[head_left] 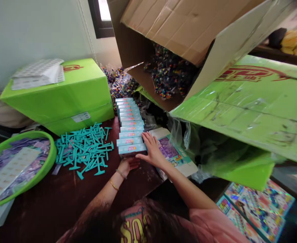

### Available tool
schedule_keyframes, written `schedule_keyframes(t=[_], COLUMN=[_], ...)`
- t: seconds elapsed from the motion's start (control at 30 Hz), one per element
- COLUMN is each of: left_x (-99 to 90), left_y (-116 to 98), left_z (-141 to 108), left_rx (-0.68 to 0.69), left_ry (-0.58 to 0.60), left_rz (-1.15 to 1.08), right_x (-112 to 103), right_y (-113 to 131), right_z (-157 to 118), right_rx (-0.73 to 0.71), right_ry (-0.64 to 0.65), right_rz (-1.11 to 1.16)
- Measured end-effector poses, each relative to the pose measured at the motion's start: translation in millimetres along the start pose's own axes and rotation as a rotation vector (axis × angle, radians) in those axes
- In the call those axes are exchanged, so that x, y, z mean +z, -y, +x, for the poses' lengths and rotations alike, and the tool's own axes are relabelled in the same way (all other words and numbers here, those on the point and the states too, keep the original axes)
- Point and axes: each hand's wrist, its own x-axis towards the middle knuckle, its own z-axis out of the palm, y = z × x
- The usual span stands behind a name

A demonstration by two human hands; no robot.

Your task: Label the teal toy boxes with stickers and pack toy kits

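Biggest thing in my view is the green carton (246, 114), R side, partly over the desk's right edge as I see it. Open brown carton (183, 25) leans above, w/ many small colourful pieces (173, 71) inside. Desk (37, 216) is dark brown. Other green box (62, 98) stands near its far L corner, w/ printed sheets (38, 75) on top. Green basket (52, 152) is at L edge, purple packets inside. Heap of teal T-shaped pieces (84, 148) lies between basket and the small light-blue boxes (130, 124). These boxes stand in one row, from about mid-desk toward far edge. An unfolded printed box (175, 152) is at desk's R edge, beside the row.

My R hand (152, 148) is spread, fingers at the R ends of the nearest boxes, thumb reaching across the near end. My L hand (128, 166) is at the near end, palm open, fingers pressed together; contact I cannot tell.
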Motion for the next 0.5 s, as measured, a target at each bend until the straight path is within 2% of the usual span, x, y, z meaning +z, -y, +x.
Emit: schedule_keyframes(t=[0.1,0.2,0.33,0.5], left_x=[1.9,4.7,8.5,8.8], left_y=[-9,-21,-30,-28], left_z=[-4,-10,-14,-11], left_rx=[-0.100,-0.186,-0.280,-0.326], left_ry=[0.064,0.119,0.126,0.045], left_rz=[-0.173,-0.330,-0.439,-0.503], right_x=[-9,-7,3,13], right_y=[9,6,-17,-52], right_z=[15,38,75,132], right_rx=[-0.010,0.039,0.084,0.155], right_ry=[0.014,0.046,0.082,0.087], right_rz=[0.019,0.052,0.074,0.072])
